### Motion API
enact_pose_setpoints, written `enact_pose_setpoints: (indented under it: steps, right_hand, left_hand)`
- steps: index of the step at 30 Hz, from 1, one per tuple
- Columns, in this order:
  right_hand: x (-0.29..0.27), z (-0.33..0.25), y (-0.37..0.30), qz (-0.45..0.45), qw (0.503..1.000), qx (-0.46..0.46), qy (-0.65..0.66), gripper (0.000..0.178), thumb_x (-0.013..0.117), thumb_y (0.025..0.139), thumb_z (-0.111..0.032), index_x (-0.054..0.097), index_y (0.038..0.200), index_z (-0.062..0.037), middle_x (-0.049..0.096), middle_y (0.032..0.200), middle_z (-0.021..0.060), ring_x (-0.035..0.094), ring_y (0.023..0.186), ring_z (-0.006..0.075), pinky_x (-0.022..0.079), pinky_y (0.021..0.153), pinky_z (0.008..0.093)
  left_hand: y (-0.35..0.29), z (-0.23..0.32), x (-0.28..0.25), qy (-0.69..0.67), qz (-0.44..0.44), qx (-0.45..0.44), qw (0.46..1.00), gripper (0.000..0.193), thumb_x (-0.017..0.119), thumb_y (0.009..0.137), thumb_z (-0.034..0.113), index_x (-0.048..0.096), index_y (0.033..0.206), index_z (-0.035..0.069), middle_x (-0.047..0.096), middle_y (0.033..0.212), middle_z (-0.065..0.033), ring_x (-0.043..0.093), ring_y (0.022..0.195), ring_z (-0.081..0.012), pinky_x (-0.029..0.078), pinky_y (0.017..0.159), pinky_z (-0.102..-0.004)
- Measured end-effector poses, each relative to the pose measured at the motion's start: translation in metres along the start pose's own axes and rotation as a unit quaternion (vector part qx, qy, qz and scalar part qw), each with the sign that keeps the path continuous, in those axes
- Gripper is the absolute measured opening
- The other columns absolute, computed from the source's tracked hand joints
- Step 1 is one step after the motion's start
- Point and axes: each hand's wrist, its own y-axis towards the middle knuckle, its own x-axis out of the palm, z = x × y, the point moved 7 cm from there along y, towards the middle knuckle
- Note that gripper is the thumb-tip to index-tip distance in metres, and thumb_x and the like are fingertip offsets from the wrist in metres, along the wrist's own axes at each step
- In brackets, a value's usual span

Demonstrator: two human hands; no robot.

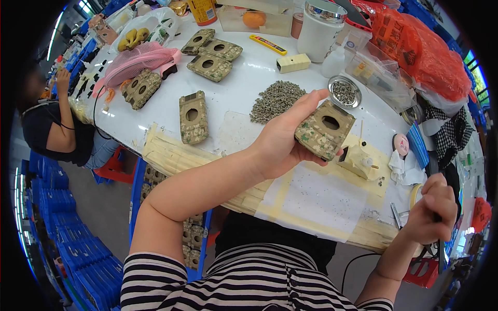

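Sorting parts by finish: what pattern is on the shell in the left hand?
Camouflage, tan with green and brown blotches, on the shell; head view.

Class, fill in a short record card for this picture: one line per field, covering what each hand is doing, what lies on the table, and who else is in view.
Left hand: holds a camouflage shell with a round hole, lifted above the table
Right hand: closed around a thin dark tool at the table's right edge
Table: white, with more camouflage shells, a grey screw pile, a small metal dish
Work spot: taped paper sheet
Other person: seated at far left
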Motion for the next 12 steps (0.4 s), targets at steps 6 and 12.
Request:
enact_pose_setpoints:
  steps: [6, 12]
  right_hand:
    - [0.012, 0.013, -0.008, -0.051, 0.986, -0.044, -0.150, 0.057, 0.042, 0.094, -0.048, 0.059, 0.071, 0.0012, 0.045, 0.050, 0.0027, 0.045, 0.045, 0.0152, 0.035, 0.044, 0.0263]
    - [0.011, 0.011, -0.005, -0.050, 0.986, -0.062, -0.148, 0.053, 0.046, 0.094, -0.044, 0.061, 0.072, 0.0014, 0.048, 0.051, 0.0034, 0.047, 0.045, 0.0168, 0.038, 0.045, 0.0277]
  left_hand:
    - [0.004, 0.004, -0.001, 0.011, -0.004, 0.012, 1.000, 0.054, 0.032, 0.098, 0.044, 0.038, 0.133, 0.005, 0.056, 0.111, -0.0103, 0.062, 0.081, -0.0211, 0.045, 0.051, -0.0263]
    - [0.012, 0.003, -0.003, 0.027, -0.044, 0.012, 0.999, 0.053, 0.033, 0.097, 0.047, 0.037, 0.133, 0.009, 0.057, 0.109, -0.0119, 0.065, 0.087, -0.0245, 0.054, 0.057, -0.0294]
